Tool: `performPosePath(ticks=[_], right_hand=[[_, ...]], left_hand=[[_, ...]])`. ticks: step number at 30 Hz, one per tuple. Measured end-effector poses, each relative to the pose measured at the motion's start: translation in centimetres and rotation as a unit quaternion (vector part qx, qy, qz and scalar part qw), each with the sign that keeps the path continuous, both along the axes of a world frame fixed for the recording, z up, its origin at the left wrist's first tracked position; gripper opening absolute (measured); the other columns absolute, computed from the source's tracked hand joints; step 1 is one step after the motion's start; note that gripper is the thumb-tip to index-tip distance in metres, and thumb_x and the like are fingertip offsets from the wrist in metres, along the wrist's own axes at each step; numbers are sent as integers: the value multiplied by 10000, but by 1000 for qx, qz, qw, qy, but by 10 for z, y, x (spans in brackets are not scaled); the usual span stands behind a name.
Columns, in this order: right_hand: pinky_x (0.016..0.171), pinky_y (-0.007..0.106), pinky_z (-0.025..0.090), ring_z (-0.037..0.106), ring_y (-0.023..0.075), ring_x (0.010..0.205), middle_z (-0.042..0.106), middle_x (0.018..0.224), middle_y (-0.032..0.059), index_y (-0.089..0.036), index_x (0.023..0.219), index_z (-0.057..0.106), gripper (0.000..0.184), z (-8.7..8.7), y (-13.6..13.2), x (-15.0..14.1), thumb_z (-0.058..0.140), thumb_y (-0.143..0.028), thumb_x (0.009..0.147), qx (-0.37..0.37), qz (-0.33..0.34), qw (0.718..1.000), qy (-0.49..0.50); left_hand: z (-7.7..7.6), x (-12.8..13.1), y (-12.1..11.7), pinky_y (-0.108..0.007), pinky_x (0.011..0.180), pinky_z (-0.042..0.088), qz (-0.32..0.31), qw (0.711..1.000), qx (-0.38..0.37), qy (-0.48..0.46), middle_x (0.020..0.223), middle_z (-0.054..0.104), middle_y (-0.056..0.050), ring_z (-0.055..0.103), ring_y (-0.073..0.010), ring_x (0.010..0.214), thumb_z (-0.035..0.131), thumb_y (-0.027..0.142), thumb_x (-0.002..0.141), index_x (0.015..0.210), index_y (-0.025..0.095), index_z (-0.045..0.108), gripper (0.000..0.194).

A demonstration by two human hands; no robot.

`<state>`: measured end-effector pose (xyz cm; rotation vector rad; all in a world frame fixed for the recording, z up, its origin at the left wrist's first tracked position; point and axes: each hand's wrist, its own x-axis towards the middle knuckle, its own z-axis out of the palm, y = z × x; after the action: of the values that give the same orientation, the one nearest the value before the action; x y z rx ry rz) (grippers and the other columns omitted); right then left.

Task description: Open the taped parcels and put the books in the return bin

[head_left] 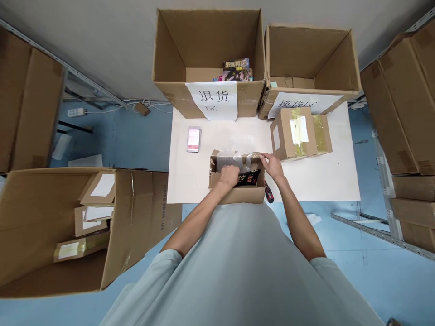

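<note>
A small open cardboard box (238, 195) stands at the table's near edge, in front of my body. My left hand (229, 175) reaches into it with curled fingers, at the left end of a black packet (249, 178) with red and yellow print. Its fingertips are hidden inside the box. My right hand (273, 166) pinches the box's far right corner between thumb and fingers. Grey-white wrapping (228, 158) and torn tape show along the far inner side. Just right of the box lies a red and black box cutter (268, 193), partly covered.
Two big open cartons with paper signs, one left (170, 93) and one right (311, 97), line the table's back. Taped parcels (284, 136) stand at right, a phone (194, 139) at left. A large carton (136, 226) holding several parcels stands left of the table (190, 181).
</note>
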<state>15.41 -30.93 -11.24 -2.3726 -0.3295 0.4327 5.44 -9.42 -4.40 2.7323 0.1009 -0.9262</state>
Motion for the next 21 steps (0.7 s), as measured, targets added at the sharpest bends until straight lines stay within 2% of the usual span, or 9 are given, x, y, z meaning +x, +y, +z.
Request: performPosePath(ticks=[2, 4, 7, 9, 12, 15, 18, 21], right_hand=[[1170, 579, 566, 756, 363, 1241, 826, 1331, 195, -205, 1322, 847, 622, 7, -2, 0, 514, -687, 1112, 31, -15, 999, -5], [1171, 588, 578, 755, 370, 1273, 816, 1367, 214, -186, 1304, 848, 693, 15, -3, -3, 526, -755, 1076, 80, -46, 996, -12], [1147, 593, 605, 757, 383, 1293, 808, 1386, 243, -167, 1275, 842, 820, 32, -6, -14, 554, -880, 992, 166, -112, 980, -19], [1138, 610, 609, 769, 387, 1270, 813, 1373, 248, -163, 1281, 826, 870, 46, -5, -26, 596, -928, 937, 215, -160, 963, -11], [1111, 616, 626, 783, 381, 1250, 816, 1370, 242, -162, 1337, 790, 877, 74, 4, -52, 686, -914, 898, 281, -200, 938, 36], [1113, 554, 641, 806, 342, 1226, 851, 1311, 177, -205, 1367, 788, 758, 106, 17, -77, 822, -794, 891, 358, -164, 915, 85], [1054, 504, 671, 832, 312, 1105, 882, 1170, 113, -251, 1257, 844, 594, 137, 29, -92, 928, -669, 843, 393, -153, 904, 71], [991, 490, 683, 830, 303, 1048, 885, 1114, 90, -270, 1189, 874, 459, 157, 35, -93, 915, -595, 868, 389, -151, 908, 42]], left_hand=[[18, -14, 6, -437, 1128, 538, -11, 999, -2, -38, 1208, 829, -218, 753, -362, 1253, 712, 135, 977, 1062, 126, 852, 164], [35, -31, 16, -427, 1085, 537, 5, 995, -18, -94, 1174, 815, -186, 729, -349, 1229, 707, 202, 1013, 1011, 154, 835, 136], [59, -51, 38, -374, 875, 518, 111, 965, -116, -206, 920, 734, -83, 690, -273, 967, 783, 280, 981, 842, 205, 751, 161], [73, -59, 52, -333, 747, 445, 214, 915, -229, -253, 757, 591, -8, 584, -203, 773, 832, 376, 942, 741, 218, 667, 304], [91, -64, 64, -292, 671, 341, 341, 808, -402, -265, 675, 433, 49, 420, -141, 660, 909, 565, 836, 696, 215, 621, 475], [104, -65, 62, -275, 696, 355, 413, 721, -502, -240, 705, 498, 44, 437, -131, 692, 1000, 647, 688, 711, 204, 640, 572], [111, -67, 54, -274, 764, 424, 454, 664, -553, -216, 788, 599, 12, 530, -149, 774, 1039, 683, 607, 711, 200, 627, 643], [114, -70, 50, -276, 785, 452, 460, 644, -575, -206, 794, 609, 5, 551, -155, 793, 1032, 711, 613, 695, 205, 597, 672]])
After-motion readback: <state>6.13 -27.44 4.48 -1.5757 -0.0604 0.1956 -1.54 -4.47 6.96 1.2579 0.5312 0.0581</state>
